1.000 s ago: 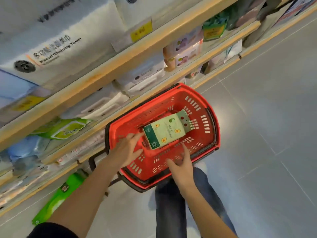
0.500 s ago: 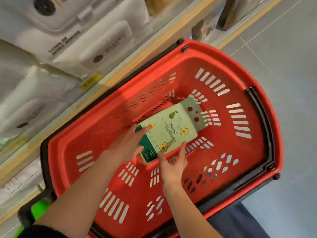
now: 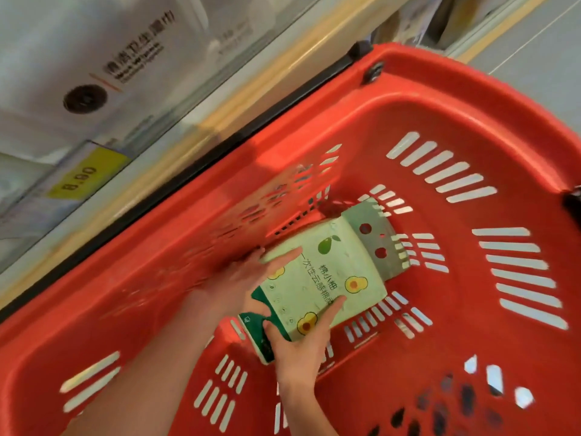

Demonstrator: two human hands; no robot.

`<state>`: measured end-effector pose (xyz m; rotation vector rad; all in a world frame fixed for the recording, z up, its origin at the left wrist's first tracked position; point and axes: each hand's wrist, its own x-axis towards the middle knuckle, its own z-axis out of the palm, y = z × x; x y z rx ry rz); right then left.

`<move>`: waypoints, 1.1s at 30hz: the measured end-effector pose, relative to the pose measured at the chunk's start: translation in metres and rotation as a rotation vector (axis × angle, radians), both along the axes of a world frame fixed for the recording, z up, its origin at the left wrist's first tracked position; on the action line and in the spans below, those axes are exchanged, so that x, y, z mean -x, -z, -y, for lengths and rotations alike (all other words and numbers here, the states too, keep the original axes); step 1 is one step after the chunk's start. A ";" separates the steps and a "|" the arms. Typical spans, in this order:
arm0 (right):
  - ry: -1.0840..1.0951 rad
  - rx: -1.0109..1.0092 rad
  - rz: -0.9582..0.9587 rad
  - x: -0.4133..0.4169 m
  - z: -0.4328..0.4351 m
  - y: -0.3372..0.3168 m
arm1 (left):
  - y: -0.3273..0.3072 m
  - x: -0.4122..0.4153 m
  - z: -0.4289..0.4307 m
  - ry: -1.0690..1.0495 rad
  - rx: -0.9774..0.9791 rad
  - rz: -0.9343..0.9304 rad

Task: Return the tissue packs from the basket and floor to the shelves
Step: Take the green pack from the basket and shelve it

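A pale green tissue pack (image 3: pixel 327 278) printed with avocados lies in the bottom of the red plastic basket (image 3: pixel 456 127). My left hand (image 3: pixel 239 278) holds the pack's left edge, with the thumb lying over its top face. My right hand (image 3: pixel 298 338) grips the near dark green end, thumb on the end and fingers along the right side. Both forearms reach down into the basket from the lower left.
A wooden shelf edge (image 3: pixel 201 121) runs diagonally just behind the basket, with a yellow 8.90 price tag (image 3: pixel 85 177) and white tissue packs (image 3: pixel 103 67) above it. Grey floor tiles (image 3: pixel 540 33) show at the top right.
The view has closed in on the basket. Both hands have gone from reaching toward the pack to gripping it at its left edge and near end.
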<state>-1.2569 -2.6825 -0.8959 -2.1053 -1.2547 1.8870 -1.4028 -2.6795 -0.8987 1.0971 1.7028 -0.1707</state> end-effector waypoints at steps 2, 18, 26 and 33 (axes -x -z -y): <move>-0.032 -0.026 0.035 0.000 0.003 0.005 | -0.003 0.001 -0.003 -0.006 0.008 0.026; -0.068 0.080 -0.072 -0.007 -0.006 -0.036 | -0.074 -0.003 -0.017 0.042 0.092 -0.067; -0.063 0.021 -0.072 -0.017 -0.006 -0.134 | -0.172 -0.016 -0.013 0.019 0.060 -0.082; -0.147 -0.089 -0.133 -0.033 -0.021 -0.242 | -0.278 -0.029 -0.012 -0.069 0.001 -0.089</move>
